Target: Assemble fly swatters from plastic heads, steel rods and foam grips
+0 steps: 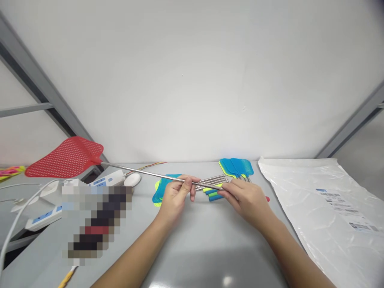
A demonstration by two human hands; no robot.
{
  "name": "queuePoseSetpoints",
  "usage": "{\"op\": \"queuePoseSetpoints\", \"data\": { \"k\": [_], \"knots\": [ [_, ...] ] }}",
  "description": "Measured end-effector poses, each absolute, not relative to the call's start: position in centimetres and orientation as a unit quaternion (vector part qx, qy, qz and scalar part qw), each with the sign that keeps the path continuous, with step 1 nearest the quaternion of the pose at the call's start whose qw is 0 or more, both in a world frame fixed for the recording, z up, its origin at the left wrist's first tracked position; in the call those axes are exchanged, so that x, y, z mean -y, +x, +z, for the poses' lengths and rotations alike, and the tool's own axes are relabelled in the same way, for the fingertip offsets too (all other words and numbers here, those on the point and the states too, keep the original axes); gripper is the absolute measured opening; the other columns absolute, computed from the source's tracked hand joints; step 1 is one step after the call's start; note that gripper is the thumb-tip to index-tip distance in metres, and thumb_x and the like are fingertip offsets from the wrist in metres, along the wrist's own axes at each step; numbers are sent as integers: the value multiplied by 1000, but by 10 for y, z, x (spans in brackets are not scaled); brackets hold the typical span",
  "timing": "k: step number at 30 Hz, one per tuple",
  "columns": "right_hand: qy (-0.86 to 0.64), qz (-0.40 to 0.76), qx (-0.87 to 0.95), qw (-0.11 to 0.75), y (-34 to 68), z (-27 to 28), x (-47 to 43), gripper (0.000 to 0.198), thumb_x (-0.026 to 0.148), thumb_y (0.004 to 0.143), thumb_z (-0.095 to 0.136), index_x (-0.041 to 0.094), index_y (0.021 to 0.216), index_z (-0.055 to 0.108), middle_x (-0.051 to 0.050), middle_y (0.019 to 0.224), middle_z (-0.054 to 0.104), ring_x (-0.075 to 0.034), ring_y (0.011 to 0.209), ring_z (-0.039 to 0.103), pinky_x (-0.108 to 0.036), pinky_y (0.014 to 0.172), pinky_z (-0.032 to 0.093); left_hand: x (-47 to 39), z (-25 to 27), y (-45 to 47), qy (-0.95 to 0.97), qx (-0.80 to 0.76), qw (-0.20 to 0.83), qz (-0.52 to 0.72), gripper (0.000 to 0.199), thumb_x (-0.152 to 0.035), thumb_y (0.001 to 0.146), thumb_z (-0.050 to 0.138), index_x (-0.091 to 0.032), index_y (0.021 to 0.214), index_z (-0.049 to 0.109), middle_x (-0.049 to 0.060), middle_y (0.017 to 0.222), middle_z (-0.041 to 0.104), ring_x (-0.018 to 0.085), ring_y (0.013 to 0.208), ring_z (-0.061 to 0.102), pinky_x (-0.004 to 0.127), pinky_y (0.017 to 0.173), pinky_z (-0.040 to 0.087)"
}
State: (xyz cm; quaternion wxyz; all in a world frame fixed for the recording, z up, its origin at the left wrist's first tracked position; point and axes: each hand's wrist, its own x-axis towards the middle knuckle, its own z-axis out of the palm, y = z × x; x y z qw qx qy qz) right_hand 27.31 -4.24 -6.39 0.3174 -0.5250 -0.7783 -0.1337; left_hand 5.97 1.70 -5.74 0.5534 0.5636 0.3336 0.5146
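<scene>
**Red fly swatter held across the table in two hands**

The red fly swatter (67, 158) spans my view above the table (192, 248), its mesh head at the left, its metal rod (144, 172) slanting to my hands. My left hand (175, 196) closes on the rod between thumb and fingers; my right hand (247, 198) is curled around its right end, and a red tip (267, 199) shows just beyond. I judge the whole light: the rod stiff but smooth enough to slip, the head thin and bendable. The grip end seems the surest hold, with a second pinch on the rod for steadiness; the mesh is best spared pressure.

Beyond my hands lie blue and yellow-green swatters, one group (160, 192) at left, another (237, 167) at far right, with coloured handles (214, 196) between. The sole container I can make out, a white plastic bag (300, 188) at right, is labelled; its contents are hidden.
</scene>
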Motion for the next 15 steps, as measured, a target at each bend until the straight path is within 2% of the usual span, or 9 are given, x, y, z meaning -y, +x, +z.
{"op": "queuePoseSetpoints", "data": {
  "k": [4,10,15],
  "knots": [
    [-522,-142,774,328,277,-69,41,23,34,95,47,22,88,65,-2,74,61,-13,66,54,-26,60,33,-13,-62,65,625,-307,553,458,29,-44,86,57,-18,92,69,-1,59,52,12,56,47,27,64,39],
    [-519,-114,796,292,272,-70,41,22,34,95,46,23,102,63,-3,77,60,-14,69,54,-27,61,34,-5,-75,75,641,-295,591,391,28,-39,86,58,-20,105,67,0,72,58,11,57,52,26,61,42],
    [-519,-108,799,283,267,-71,41,22,35,95,46,22,92,65,-2,74,57,-14,67,51,-28,60,32,-6,-81,78,633,-296,599,390,28,-38,86,59,-19,104,69,2,78,61,11,57,56,28,64,44]
  ]
}}
